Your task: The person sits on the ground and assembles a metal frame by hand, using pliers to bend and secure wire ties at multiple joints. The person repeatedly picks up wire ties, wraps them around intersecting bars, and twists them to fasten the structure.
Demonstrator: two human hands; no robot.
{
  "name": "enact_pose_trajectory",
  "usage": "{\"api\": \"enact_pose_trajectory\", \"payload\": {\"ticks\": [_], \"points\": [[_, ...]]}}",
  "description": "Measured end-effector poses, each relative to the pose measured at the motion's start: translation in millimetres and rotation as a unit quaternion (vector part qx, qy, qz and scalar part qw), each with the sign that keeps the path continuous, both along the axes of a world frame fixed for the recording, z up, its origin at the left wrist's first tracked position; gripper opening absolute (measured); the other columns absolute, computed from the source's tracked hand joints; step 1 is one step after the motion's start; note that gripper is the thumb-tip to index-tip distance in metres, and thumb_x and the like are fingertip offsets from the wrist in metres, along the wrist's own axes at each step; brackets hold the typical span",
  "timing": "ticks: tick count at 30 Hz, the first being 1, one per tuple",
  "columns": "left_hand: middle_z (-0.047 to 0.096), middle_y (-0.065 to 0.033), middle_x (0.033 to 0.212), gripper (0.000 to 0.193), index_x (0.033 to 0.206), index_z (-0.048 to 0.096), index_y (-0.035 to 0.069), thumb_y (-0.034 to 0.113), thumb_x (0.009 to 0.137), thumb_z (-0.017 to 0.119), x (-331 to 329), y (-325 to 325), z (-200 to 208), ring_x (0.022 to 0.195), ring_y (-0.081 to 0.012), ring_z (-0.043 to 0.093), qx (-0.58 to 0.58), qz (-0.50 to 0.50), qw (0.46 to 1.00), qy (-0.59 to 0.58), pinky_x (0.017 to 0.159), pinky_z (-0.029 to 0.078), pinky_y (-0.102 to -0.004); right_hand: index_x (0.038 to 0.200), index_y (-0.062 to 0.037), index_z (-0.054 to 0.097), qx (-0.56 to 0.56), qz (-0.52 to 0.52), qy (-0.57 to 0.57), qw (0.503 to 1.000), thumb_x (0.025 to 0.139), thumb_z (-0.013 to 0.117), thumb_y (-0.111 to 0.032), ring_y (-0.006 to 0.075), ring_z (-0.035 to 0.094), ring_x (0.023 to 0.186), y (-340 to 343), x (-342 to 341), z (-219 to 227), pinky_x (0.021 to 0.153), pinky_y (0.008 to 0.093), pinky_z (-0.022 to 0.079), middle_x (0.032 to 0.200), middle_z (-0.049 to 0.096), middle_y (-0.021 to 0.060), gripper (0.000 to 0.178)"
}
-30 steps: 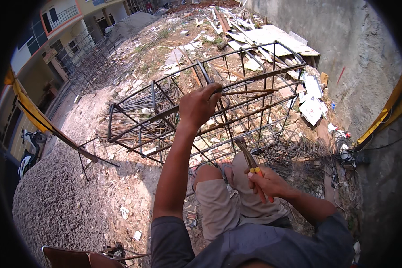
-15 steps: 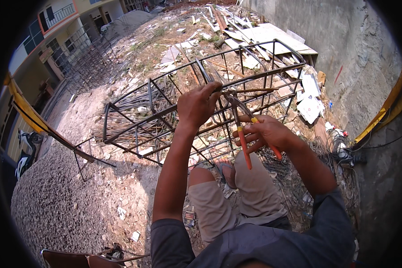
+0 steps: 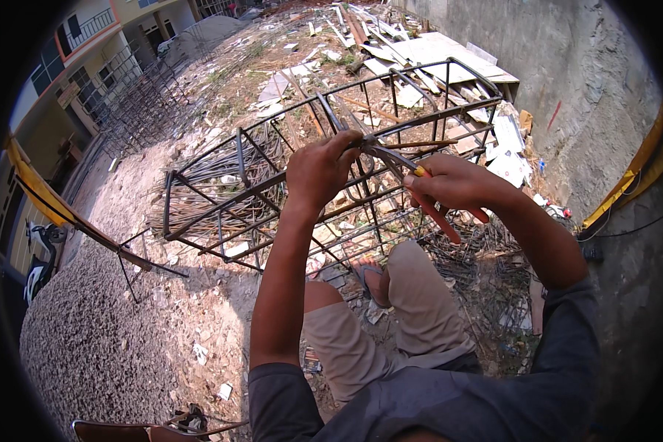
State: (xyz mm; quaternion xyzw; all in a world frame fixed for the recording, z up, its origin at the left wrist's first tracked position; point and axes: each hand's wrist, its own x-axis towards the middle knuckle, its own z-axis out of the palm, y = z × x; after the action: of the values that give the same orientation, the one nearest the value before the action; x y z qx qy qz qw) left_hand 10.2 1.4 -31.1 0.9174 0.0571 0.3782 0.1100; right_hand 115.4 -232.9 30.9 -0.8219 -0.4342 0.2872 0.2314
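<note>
A rebar cage (image 3: pixel 264 184) of dark longitudinal bars and bent stirrups stretches across in front of me. My left hand (image 3: pixel 317 173) is closed on its near upper bar, fingers curled at a stirrup crossing; any wire under them is hidden. My right hand (image 3: pixel 460 183) is wrapped round the orange handles of a pair of pincers (image 3: pixel 394 158). The pincers' jaws meet the crossing just beside my left fingertips. Their handles now lie closer together, pointing down and right.
Loose steel rods (image 3: pixel 199 202) lie under and left of the cage. A gravel heap (image 3: pixel 96 339) is at lower left. White boards (image 3: pixel 449 59) and rubble lie before the concrete wall (image 3: pixel 589 96) at right. Yellow strips (image 3: pixel 37 184) hang at the sides.
My right hand has moved up and closed round the pincers' handles, which were spread. The pincers have swung from steep to a flatter slant. My left hand stays at the crossing.
</note>
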Motion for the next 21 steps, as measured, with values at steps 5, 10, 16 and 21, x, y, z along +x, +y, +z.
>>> {"api": "enact_pose_trajectory", "payload": {"ticks": [5,10,16,21], "points": [[0.078,-0.0053,0.093,0.025,0.116,0.073,0.026,0.034,0.092,0.073,0.7,6.1,-2.5,0.08,-0.0282,0.074,0.01,-0.009,1.0,0.0,0.068,0.056,-0.0391,0.083,0.0005,0.066,-0.014,0.022,-0.088,0.996,0.105,0.053,-0.04,0.0207,0.066,0.064,4.8,-7.2,15.9,0.065,0.0401,0.051,0.069,0.067,0.0095,0.048],[0.077,-0.0064,0.093,0.029,0.119,0.072,0.025,0.034,0.091,0.075,0.5,7.3,-1.7,0.08,-0.0293,0.074,0.015,-0.021,1.0,0.004,0.069,0.056,-0.0405,0.082,-0.0012,0.063,-0.001,0.019,-0.042,0.999,0.105,0.052,-0.046,0.0175,0.064,0.06,2.6,-0.1,6.3,0.06,0.0348,0.05,0.066,0.065,0.0065,0.052],[0.076,-0.0045,0.087,0.036,0.124,0.067,0.03,0.035,0.09,0.075,-1.5,4.6,-6.6,0.073,-0.0263,0.074,0.078,0.001,0.997,0.006,0.058,0.055,-0.0385,0.085,-0.0058,0.06,0.051,0.01,0.204,0.978,0.103,0.058,-0.048,0.0126,0.063,0.057,-6.1,25.2,-16.6,0.058,0.0286,0.052,0.065,0.063,0.0034,0.046],[0.07,-0.0034,0.077,0.028,0.121,0.065,0.027,0.033,0.094,0.068,6.0,3.7,-15.6,0.065,-0.0277,0.071,0.133,0.01,0.989,-0.07,0.053,0.054,-0.0398,0.087,-0.0051,0.057,-0.019,0.038,0.09,0.995,0.086,0.082,-0.036,0.0141,0.065,0.061,-6.0,7.5,10.6,0.06,0.0305,0.053,0.072,0.066,0.0065,0.039]]}}
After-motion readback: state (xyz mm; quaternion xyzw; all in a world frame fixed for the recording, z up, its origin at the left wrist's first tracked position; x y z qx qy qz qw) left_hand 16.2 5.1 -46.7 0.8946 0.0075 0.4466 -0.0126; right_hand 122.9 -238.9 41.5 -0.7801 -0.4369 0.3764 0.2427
